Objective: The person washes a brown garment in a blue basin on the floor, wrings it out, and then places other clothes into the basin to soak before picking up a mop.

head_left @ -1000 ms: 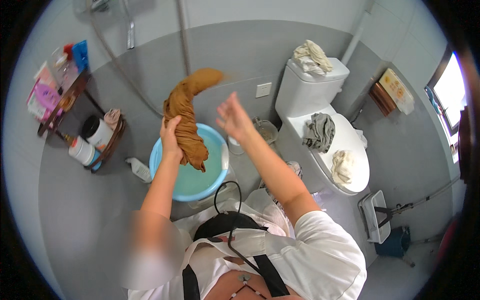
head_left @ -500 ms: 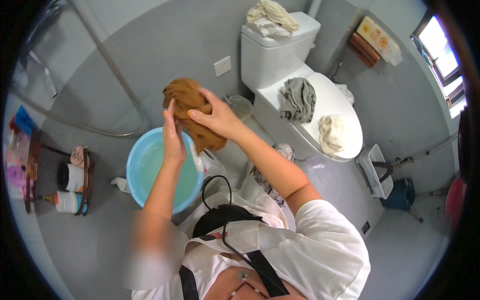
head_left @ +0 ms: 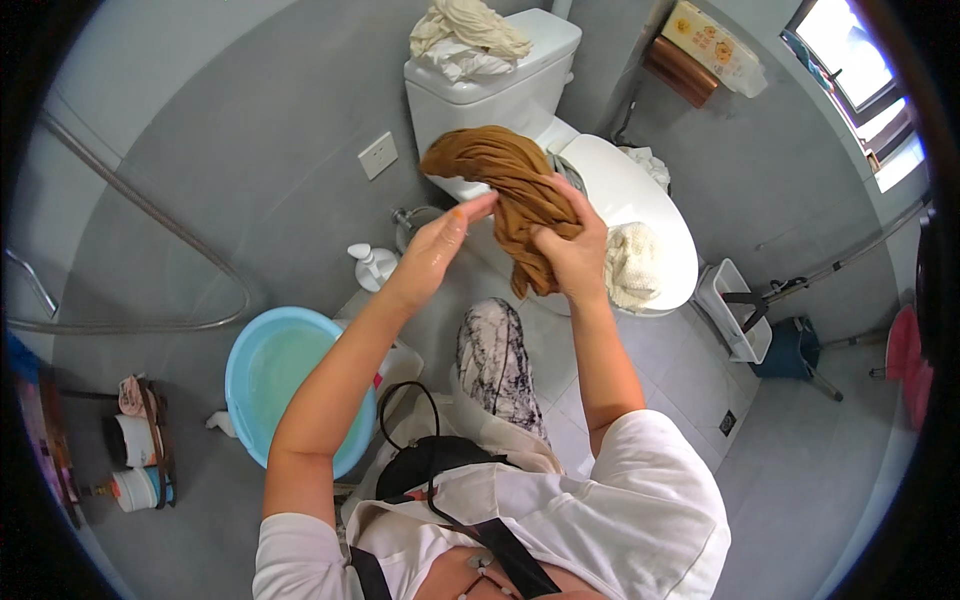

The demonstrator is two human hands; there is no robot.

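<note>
Upper centre: bunched brown cloth [head_left: 500, 165] in front of toilet [head_left: 635, 190]. Right hand [head_left: 577, 250] clasps it; left hand [head_left: 435, 252] open, fingertips at its edge. Step seems mid-air handling; next move likely needs firm right hold.

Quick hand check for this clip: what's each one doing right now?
Left hand: open, fingers extended to the edge of the brown cloth; firm contact can't be told.
Right hand: closed, holding the brown cloth.

Grey walls [head_left: 250, 160], tiled grey floor [head_left: 665, 365], bright window [head_left: 850, 55]
</note>
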